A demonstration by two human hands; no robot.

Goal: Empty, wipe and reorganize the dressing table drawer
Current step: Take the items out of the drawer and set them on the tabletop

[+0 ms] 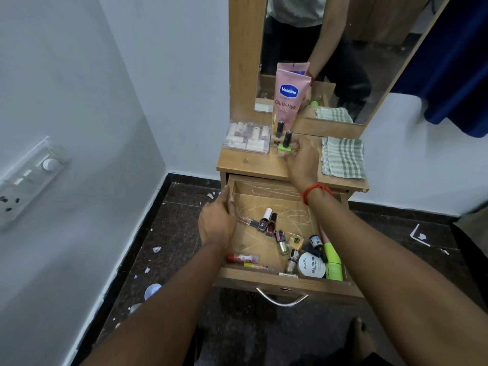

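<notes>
While upright, cap up, green bottle (284, 147) pinched by right hand (303, 161), left hand (217, 223) gripping drawer (285, 282)

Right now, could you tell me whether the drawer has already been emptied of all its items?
No, the open drawer holds nail polish bottles, a white nail polish jar and a green tube.

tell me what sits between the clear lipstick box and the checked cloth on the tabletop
In the head view, between the lipstick box and the checked cloth: two black-capped nail polish bottles and the right hand setting down a green one.
</notes>
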